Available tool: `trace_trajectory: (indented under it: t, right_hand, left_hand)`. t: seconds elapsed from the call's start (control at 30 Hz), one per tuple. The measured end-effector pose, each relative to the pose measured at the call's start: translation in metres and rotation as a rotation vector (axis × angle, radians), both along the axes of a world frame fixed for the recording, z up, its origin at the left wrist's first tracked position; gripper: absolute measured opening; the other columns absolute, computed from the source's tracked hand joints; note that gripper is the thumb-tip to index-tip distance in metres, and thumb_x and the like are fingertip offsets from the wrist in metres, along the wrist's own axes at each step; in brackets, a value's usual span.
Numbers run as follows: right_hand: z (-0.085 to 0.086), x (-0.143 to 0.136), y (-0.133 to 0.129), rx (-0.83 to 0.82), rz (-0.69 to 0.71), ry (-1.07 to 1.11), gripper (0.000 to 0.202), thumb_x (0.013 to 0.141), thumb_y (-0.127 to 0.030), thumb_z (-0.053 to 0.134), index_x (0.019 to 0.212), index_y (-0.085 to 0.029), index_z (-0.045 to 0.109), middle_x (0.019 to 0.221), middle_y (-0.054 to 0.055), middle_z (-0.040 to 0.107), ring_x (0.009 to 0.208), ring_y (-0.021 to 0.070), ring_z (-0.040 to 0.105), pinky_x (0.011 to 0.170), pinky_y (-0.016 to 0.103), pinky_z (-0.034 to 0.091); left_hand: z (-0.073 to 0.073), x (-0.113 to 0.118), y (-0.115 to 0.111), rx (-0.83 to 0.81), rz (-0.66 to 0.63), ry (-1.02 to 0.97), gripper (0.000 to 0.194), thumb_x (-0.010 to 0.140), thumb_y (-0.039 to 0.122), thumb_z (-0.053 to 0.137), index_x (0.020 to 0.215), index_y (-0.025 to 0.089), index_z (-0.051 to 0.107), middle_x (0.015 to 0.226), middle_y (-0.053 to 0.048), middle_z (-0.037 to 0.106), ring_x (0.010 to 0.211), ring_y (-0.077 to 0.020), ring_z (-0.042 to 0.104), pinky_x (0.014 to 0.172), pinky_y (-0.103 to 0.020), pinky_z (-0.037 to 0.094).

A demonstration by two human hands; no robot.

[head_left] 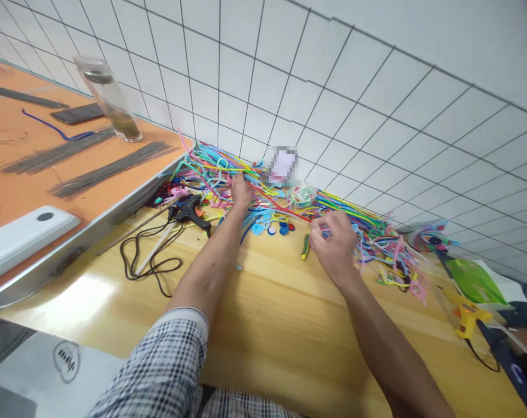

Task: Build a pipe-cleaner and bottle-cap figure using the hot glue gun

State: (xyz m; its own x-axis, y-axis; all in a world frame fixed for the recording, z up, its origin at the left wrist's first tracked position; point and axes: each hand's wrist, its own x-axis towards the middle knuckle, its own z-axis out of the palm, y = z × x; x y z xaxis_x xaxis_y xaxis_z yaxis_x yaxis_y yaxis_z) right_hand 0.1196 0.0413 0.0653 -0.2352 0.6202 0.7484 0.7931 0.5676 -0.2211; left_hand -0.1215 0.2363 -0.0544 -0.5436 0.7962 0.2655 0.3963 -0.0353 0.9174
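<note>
My left hand reaches into a heap of coloured pipe cleaners against the wall, its fingers bent together; what they grip is hidden. My right hand is closed, thumb against fingers, at the end of a red pipe cleaner. That red length runs slantwise from beside my left hand to my right fingertips. Just left of my right hand is a short green-and-yellow striped piece; whether my fingers touch it I cannot tell. Small blue loops and discs lie between my hands.
A black glue gun with a looped cord lies left of my left arm. More pipe cleaners spread to the right, before a yellow glue gun. On the orange table stand a glass bottle and bundles of grey wires.
</note>
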Motion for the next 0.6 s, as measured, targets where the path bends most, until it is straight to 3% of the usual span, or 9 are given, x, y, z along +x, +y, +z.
trace_trajectory:
  t: [0.17, 0.3, 0.47, 0.53, 0.6]
  right_hand:
    - [0.015, 0.073, -0.082, -0.112, -0.053, 0.192, 0.019, 0.096, -0.027, 0.065, 0.078, -0.031, 0.064, 0.088, 0.005, 0.071, 0.087, 0.0273, 0.068, 0.082, 0.045, 0.054]
    - [0.009, 0.131, -0.140, -0.379, -0.030, 0.345, 0.019, 0.092, -0.035, 0.069, 0.074, -0.032, 0.070, 0.089, 0.005, 0.076, 0.086, 0.0287, 0.073, 0.075, 0.043, 0.057]
    - [-0.010, 0.174, -0.180, -0.497, -0.041, 0.492, 0.022, 0.089, -0.042, 0.072, 0.070, -0.032, 0.072, 0.081, 0.004, 0.076, 0.075, 0.0264, 0.072, 0.064, 0.037, 0.056]
    - [-0.017, 0.182, -0.184, -0.525, -0.026, 0.527, 0.021, 0.088, -0.042, 0.073, 0.071, -0.032, 0.072, 0.080, 0.004, 0.075, 0.075, 0.0260, 0.071, 0.064, 0.037, 0.056]
    - [-0.024, 0.185, -0.185, -0.540, -0.022, 0.566, 0.020, 0.087, -0.043, 0.074, 0.071, -0.031, 0.073, 0.080, 0.004, 0.075, 0.077, 0.0258, 0.071, 0.066, 0.036, 0.056]
  left_hand:
    - [0.014, -0.006, -0.004, 0.007, 0.060, -0.095, 0.026, 0.082, 0.004, 0.047, 0.092, 0.021, 0.064, 0.102, -0.010, 0.074, 0.116, -0.0255, 0.069, 0.114, -0.039, 0.049]
    - [0.038, -0.015, -0.007, -0.009, 0.129, -0.177, 0.018, 0.090, 0.010, 0.045, 0.085, 0.022, 0.057, 0.089, -0.006, 0.070, 0.101, -0.0234, 0.067, 0.103, -0.036, 0.054]
    - [0.091, -0.012, -0.009, 0.094, 0.159, -0.128, 0.018, 0.099, 0.011, 0.045, 0.089, 0.021, 0.058, 0.109, -0.009, 0.071, 0.115, -0.0210, 0.064, 0.114, -0.033, 0.047]
    - [0.119, 0.003, -0.017, 0.167, 0.102, -0.066, 0.018, 0.100, 0.013, 0.050, 0.089, 0.021, 0.061, 0.110, -0.007, 0.072, 0.117, -0.0193, 0.065, 0.115, -0.029, 0.045]
    - [0.147, 0.028, -0.037, 0.313, -0.034, 0.024, 0.019, 0.101, 0.013, 0.051, 0.089, 0.019, 0.064, 0.106, -0.007, 0.073, 0.112, -0.0201, 0.067, 0.111, -0.030, 0.049]
